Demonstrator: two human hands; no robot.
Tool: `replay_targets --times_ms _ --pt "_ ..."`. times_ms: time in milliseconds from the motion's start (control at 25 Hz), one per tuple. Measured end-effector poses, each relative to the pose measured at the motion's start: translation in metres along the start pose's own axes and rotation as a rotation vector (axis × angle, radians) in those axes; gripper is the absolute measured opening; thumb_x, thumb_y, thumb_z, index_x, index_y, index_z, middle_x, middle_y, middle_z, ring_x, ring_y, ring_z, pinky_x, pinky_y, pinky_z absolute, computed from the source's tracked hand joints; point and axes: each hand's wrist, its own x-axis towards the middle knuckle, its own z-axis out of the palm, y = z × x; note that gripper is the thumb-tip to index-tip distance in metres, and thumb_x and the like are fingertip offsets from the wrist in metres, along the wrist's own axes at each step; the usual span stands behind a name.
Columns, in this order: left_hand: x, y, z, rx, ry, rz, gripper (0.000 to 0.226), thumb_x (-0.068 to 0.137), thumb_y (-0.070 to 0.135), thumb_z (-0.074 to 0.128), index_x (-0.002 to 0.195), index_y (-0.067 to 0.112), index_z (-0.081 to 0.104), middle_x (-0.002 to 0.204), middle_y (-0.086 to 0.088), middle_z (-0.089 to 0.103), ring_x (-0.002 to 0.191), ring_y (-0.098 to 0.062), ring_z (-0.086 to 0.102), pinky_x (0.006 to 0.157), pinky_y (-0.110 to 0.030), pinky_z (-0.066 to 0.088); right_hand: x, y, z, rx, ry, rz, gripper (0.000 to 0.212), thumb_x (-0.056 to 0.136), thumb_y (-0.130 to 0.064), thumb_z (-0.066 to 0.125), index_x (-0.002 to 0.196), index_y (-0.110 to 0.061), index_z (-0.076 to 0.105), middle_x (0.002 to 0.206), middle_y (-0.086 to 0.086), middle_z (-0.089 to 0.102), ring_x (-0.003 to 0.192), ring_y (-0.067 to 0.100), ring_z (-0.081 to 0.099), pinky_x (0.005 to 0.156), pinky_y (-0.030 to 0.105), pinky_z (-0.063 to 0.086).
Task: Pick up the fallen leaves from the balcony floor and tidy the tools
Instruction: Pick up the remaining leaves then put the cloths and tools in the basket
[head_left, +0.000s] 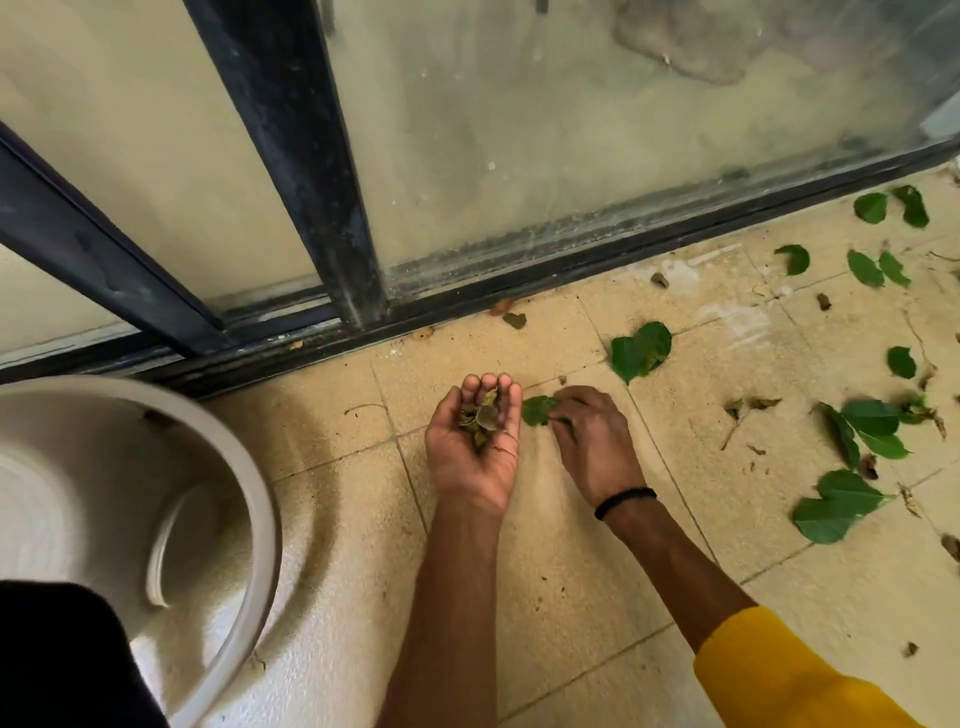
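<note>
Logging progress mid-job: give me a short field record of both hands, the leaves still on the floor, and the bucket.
left hand: palm up, cupped round a small pile of collected leaves
right hand: fingers pinching a green leaf at the tiled floor
remaining leaves: many, mostly to the right, e.g. a large leaf
bucket: pale, far left, apart from both hands

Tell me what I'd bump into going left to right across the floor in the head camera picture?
white bucket → left hand cupping small leaves → right hand pinching a green leaf → scattered green leaves
</note>
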Motion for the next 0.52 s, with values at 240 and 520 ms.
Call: replay_targets --times_ms 240,520 --pt "-0.001 0.006 0.007 -0.066 -0.014 0.053 0.025 0.099 0.016 0.049 0.093 0.002 0.069 0.093 -0.015 0.068 0.096 -0.029 0.068 0.093 -0.043 0.057 0.057 -0.02 -0.004 0.36 0.056 0.251 0.03 0.086 -0.003 0.074 0.111 -0.018 0.072 0.097 -0.001 0.073 0.089 0.013 0.069 0.087 0.03 0.059" --pt "-0.005 0.002 -0.002 -0.078 0.063 0.066 0.027 0.101 0.017 0.048 0.091 0.002 0.069 0.09 -0.015 0.07 0.09 -0.029 0.072 0.091 -0.044 0.058 0.122 -0.054 -0.003 0.168 -0.17 0.368 0.05 0.082 -0.001 0.07 0.128 -0.021 0.066 0.111 0.009 0.071 0.102 0.024 0.066 0.094 0.021 0.049"
